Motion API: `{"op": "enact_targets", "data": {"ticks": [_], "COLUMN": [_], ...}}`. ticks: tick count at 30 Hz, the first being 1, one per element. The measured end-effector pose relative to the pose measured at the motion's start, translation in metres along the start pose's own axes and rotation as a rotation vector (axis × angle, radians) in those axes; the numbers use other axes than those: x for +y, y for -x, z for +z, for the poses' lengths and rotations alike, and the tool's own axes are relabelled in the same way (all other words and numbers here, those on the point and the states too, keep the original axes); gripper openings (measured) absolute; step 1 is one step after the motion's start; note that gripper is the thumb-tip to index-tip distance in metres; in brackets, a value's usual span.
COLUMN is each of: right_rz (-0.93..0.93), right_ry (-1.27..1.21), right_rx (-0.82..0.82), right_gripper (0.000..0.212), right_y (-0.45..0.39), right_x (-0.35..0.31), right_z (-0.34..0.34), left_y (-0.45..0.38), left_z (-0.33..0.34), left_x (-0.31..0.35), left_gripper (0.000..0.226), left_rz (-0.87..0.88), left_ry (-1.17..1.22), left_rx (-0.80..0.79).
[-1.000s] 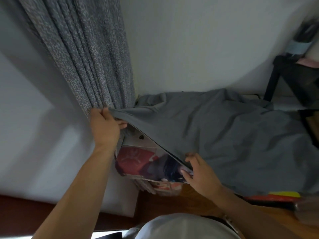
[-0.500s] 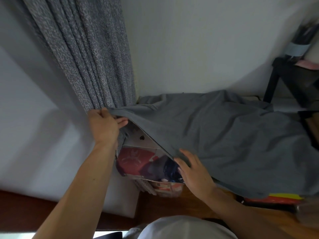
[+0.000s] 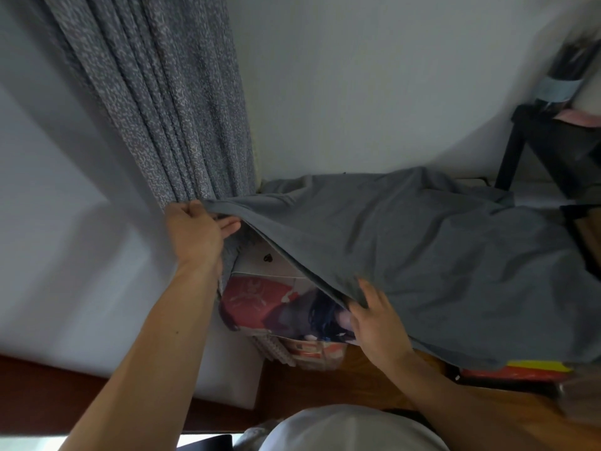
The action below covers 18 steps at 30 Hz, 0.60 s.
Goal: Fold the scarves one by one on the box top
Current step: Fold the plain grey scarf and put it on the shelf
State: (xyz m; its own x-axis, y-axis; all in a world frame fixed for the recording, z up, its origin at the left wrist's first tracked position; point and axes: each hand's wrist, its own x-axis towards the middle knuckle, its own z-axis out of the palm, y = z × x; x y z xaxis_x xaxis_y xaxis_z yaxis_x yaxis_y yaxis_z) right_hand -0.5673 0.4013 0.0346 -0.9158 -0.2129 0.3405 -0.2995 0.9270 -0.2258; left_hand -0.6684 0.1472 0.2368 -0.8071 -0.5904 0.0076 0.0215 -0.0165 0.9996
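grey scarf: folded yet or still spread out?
Spread, not folded. The grey scarf drapes across the box; the left hand grips one corner, the right hand pinches its near edge.

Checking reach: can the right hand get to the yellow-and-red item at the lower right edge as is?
Probably not directly: the grey scarf drapes over most of it, and the right hand is gripping the scarf's edge.

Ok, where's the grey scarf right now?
In the head view the grey scarf is spread over the box right of the curtain, its left edge held by both hands.
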Motion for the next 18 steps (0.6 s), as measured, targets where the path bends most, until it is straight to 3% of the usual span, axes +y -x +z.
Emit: {"op": "enact_targets", "data": {"ticks": [3,8,12,16,18], "right_rz": [-0.044,0.348,0.427,0.313,0.232], "right_ry": [0.058,-0.283,-0.403,-0.366,-0.283], "right_rx": [0.090,0.257,0.294,0.253,0.271], "right_gripper": [0.015,0.013,0.019,0.036,0.032], "right_y": [0.001,-0.020,-0.042,-0.057,-0.072], "right_x": [0.018,0.040,0.046,0.061,0.070], "right_z": [-0.005,-0.020,-0.065,-0.109,-0.134], "left_y": [0.002,-0.001,-0.010,-0.025,-0.027], "left_z": [-0.001,-0.007,-0.009,-0.013,-0.011], "left_x": [0.004,0.001,0.008,0.016,0.025], "left_gripper": [0.012,0.011,0.009,0.006,0.011], "left_rz": [-0.013,0.092,0.098,0.101,0.147], "left_ry": [0.019,0.003,0.047,0.055,0.065], "left_rx": [0.016,0.022,0.049,0.053,0.042]}}
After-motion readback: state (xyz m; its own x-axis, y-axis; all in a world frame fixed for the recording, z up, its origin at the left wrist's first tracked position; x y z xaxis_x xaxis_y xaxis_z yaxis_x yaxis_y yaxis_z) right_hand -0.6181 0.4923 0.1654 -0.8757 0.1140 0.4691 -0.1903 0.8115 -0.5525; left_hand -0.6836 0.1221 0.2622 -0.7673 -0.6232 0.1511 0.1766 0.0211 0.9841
